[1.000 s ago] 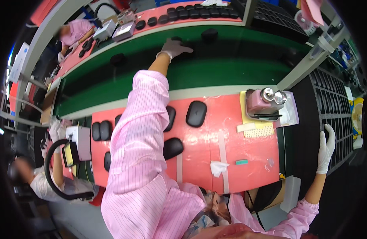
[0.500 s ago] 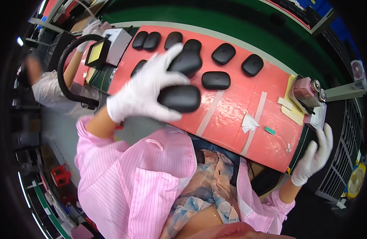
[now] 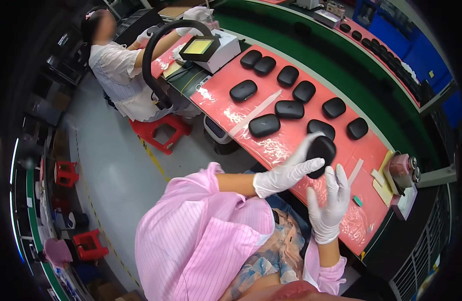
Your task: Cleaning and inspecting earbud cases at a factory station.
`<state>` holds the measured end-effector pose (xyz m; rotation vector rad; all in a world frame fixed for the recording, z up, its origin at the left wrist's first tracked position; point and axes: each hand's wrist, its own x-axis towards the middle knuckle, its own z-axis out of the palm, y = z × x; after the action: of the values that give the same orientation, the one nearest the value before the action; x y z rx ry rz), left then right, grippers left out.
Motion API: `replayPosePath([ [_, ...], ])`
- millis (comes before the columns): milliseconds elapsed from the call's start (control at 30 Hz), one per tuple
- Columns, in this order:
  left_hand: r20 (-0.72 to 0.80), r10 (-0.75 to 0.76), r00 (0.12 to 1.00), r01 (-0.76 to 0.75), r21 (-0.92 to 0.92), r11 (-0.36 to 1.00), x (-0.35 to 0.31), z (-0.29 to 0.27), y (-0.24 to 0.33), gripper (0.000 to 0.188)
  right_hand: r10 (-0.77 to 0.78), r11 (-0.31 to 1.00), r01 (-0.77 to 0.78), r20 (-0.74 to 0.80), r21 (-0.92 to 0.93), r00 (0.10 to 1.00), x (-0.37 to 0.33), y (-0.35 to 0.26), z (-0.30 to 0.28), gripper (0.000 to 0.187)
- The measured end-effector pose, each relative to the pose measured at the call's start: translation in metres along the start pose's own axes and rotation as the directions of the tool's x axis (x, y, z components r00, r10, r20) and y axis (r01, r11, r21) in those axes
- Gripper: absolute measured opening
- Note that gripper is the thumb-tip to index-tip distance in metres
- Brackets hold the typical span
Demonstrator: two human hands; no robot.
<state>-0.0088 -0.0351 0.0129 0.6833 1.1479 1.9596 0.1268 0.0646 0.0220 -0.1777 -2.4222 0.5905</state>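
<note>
A smooth black rounded case [image 3: 321,154] is gripped by my left hand [image 3: 283,178], its gloved thumb in front and the fingers behind. It is tilted up above the near part of the red mat [image 3: 221,103]. Just beside its lower edge my right hand [image 3: 330,206], also in a white glove, is raised with the fingers spread and nothing visible in them. Further black cases lie on the mat, among them one [image 3: 321,129] right behind the held case, one [image 3: 264,125] to the left and one [image 3: 357,128] to the right.
A small green block [image 3: 358,200] lies right of my right hand. At the mat's right end stand a pink bottle [image 3: 400,169] and a yellow pad [image 3: 384,188]. To the left are a grey box with a black hose [image 3: 150,55] and a seated co-worker [image 3: 118,70].
My left hand has come from over the cases to the near right, now lifting one case. My right hand has moved in from the mat's right edge. The view has turned, showing more of the left.
</note>
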Motion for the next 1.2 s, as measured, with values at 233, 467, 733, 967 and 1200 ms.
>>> replayPosePath([
  [233, 0.352, -0.114, 0.929, 0.196, -0.208, 0.958, 0.016, 0.012, -0.016, 0.065, 0.300, 0.762, -0.201, -0.061, 0.615, 0.952, -0.011, 0.022, -0.011, 0.057],
  [467, 0.263, -0.201, 0.944, 0.251, -0.174, 0.952, 0.009, 0.015, -0.027, 0.074, 0.262, 0.880, -0.228, -0.024, 0.416, 0.965, -0.022, 0.017, -0.017, 0.054],
  [733, 0.182, -0.123, 0.976, 0.127, -0.008, 0.992, -0.010, 0.019, -0.013, 0.073, 0.356, 0.735, -0.324, 0.069, 0.595, 0.932, -0.022, 0.006, -0.016, 0.053],
  [967, 0.244, -0.229, 0.943, 0.231, 0.021, 0.973, -0.014, 0.014, -0.001, 0.076, 0.372, 0.706, -0.345, 0.090, 0.619, 0.924, -0.036, 0.008, -0.014, 0.057],
  [1200, 0.218, -0.319, 0.922, 0.353, -0.135, 0.926, -0.004, 0.016, 0.001, 0.061, 0.625, 0.645, -0.279, -0.280, 0.712, 0.729, -0.020, 0.031, -0.014, 0.060],
])
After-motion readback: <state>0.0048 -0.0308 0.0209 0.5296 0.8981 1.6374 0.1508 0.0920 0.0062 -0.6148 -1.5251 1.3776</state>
